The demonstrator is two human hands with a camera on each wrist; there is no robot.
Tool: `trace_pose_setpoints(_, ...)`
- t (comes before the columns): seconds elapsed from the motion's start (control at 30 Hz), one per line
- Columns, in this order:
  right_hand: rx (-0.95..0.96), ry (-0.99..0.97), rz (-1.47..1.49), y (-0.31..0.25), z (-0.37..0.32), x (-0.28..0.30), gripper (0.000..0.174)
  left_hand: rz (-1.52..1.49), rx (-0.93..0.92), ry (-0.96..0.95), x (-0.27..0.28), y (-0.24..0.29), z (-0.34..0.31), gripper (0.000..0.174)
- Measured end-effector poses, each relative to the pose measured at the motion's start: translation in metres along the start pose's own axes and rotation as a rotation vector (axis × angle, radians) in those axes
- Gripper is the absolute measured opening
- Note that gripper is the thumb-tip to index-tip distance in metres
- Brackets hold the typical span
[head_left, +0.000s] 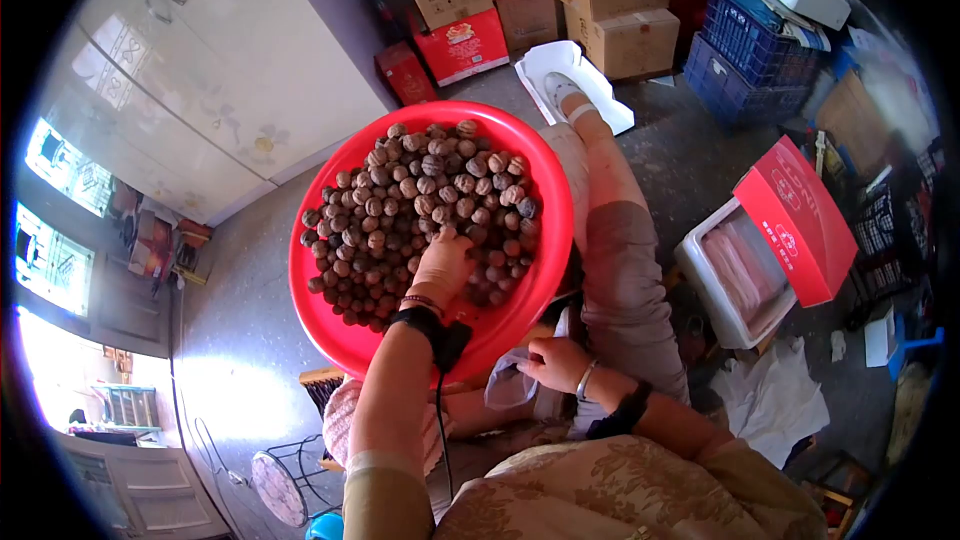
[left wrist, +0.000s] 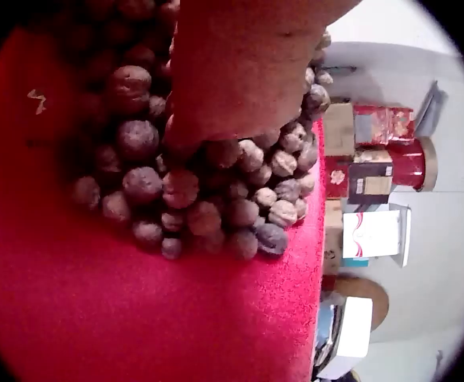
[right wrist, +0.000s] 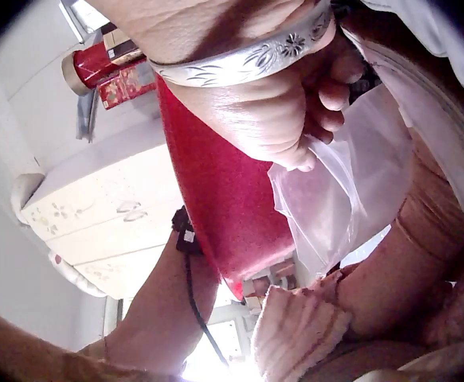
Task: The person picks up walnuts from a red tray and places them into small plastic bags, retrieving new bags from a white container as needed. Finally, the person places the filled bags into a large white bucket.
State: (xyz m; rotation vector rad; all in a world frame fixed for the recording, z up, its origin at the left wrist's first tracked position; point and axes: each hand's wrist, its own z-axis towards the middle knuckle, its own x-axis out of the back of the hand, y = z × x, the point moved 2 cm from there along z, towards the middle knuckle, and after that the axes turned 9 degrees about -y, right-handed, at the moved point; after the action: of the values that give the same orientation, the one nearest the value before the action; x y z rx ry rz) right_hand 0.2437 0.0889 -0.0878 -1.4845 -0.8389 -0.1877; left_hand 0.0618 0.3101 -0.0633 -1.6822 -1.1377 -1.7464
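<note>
A big red plastic basin (head_left: 556,270) holds a heap of brown walnuts (head_left: 385,195). My left hand (head_left: 443,262) reaches down into the heap at its near side, fingertips hidden among the nuts. In the left wrist view, walnuts (left wrist: 180,189) lie close around that hand (left wrist: 240,72), and whether its fingers close on any I cannot tell. Below the basin's near right rim, my right hand (head_left: 560,364) pinches the edge of a clear plastic bag (head_left: 509,383). The right wrist view has the bag (right wrist: 367,183) hanging loosely from thumb and fingers.
A white foam box (head_left: 735,285) with a red lid flap (head_left: 798,220) stands at the right, near a crumpled white plastic sheet (head_left: 775,395). Cardboard boxes (head_left: 625,40) and blue crates (head_left: 750,70) are stacked at the back. A white cabinet (head_left: 215,70) fills the far left.
</note>
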Motion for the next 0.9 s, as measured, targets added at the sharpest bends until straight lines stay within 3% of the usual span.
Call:
trace_pose_setpoints(0.17, 0.017, -0.011, 0.035, 0.0, 0.0, 0.001, 0.034, -0.218, 0.161, 0.075, 0.045, 0.02, -0.029, 0.028)
trace_pose_setpoints(0.23, 0.043, -0.012, 0.056, 0.0, -0.001, 0.0, 0.035, -0.54, 0.169, 0.181, 0.063, 0.025, -0.049, 0.031)
trace_pose_setpoints(0.27, 0.049, -0.017, 0.078, 0.0, -0.001, -0.001, 0.034, -0.545, 0.156, 0.225, 0.069, 0.027, -0.06, 0.034)
trace_pose_setpoints(0.3, 0.052, -0.026, 0.1, 0.0, -0.001, 0.0, 0.034, -0.551, 0.168, 0.223, 0.076, 0.034, -0.073, 0.034)
trace_pose_setpoints(0.4, 0.069, -0.068, 0.158, -0.003, -0.003, 0.002, 0.03, -0.955, 0.27, 0.199, 0.092, 0.055, -0.119, 0.027)
trace_pose_setpoints(0.53, 0.144, 0.004, 0.166, -0.007, -0.003, 0.001, 0.03, -1.016, 0.218, 0.172, 0.116, 0.104, -0.174, 0.026)
trace_pose_setpoints(0.7, 0.132, 0.0, 0.202, -0.011, -0.002, 0.002, 0.03, -1.17, 0.308, 0.11, 0.1, 0.134, -0.219, 0.024)
trace_pose_setpoints(0.77, 0.125, -0.021, 0.183, -0.011, -0.001, 0.002, 0.031, -1.048, 0.197, 0.038, 0.087, 0.137, -0.226, 0.025)
trace_pose_setpoints(0.83, 0.096, -0.045, 0.177, -0.012, -0.002, 0.002, 0.034, -1.046, 0.2, 0.022, 0.078, 0.143, -0.229, 0.024)
trace_pose_setpoints(0.9, 0.103, -0.064, 0.2, -0.016, -0.004, 0.006, 0.035, -0.766, 0.174, 0.063, 0.077, 0.147, -0.232, 0.02)
